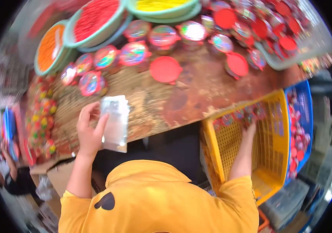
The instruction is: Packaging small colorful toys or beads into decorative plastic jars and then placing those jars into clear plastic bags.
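My left hand pinches a stack of clear, flat plastic sheets or bags over the table's front edge, thumb lying on top. Down inside a yellow plastic crate at the right is my right hand. It reaches to several small packed items with red and coloured parts along the crate's far side. Its fingers are blurred and partly hidden among them, so a hold cannot be made out. Small round tubs with red rims and shiny lids stand on the table beyond my left hand.
Basins of orange, red and yellow pieces line the back of the worn wooden table. A clear bin heaped with red-lidded tubs is at far right. Wrapped sweets lie left; a blue crate adjoins the yellow one.
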The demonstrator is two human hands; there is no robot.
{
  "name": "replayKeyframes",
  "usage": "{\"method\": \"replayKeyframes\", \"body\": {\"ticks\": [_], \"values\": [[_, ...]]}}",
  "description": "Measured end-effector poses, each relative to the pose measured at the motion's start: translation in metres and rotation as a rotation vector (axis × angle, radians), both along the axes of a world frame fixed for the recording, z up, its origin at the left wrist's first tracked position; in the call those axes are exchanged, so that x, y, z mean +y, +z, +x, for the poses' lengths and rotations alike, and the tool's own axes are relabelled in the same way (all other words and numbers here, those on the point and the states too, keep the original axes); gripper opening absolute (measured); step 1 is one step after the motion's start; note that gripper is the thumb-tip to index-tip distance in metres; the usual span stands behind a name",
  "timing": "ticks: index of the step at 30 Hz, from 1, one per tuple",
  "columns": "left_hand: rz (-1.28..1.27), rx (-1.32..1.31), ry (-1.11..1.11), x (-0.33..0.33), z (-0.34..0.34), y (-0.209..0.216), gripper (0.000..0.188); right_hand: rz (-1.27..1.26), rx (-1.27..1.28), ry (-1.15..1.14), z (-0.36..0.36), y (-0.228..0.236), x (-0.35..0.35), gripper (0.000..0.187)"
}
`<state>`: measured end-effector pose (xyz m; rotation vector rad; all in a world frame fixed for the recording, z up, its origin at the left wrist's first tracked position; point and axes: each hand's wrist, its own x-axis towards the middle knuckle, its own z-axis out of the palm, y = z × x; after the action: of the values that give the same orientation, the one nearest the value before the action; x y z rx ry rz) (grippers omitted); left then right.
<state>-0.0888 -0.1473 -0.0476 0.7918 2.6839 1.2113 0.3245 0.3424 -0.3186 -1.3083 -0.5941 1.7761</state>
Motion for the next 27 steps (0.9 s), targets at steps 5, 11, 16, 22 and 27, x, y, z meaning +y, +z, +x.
{"method": "replayKeyframes", "body": {"ticks": [5,11,16,22,27], "values": [[-0.278,0.354,0.017,-0.004,0.006,-0.020,0.045,0.495,-0.928,-0.048,0.033,0.041,0.009,0.048],[-0.323,0.069,0.208,-0.005,-0.010,-0.014,0.038,1.385,-0.609,0.498,-0.201,0.254,-0.155,0.037],[-0.192,0.095,0.151,-0.019,-0.015,-0.023,0.032,1.967,-0.781,0.715,-0.347,0.297,-0.238,0.052],[0.303,-0.411,0.314,-0.024,-0.019,-0.021,0.018,2.014,-0.869,0.778,-0.394,0.291,-0.274,0.054],[0.270,0.074,0.095,-0.040,-0.025,-0.039,0.010,1.938,-0.620,0.810,-0.362,0.275,-0.298,0.062]]}}
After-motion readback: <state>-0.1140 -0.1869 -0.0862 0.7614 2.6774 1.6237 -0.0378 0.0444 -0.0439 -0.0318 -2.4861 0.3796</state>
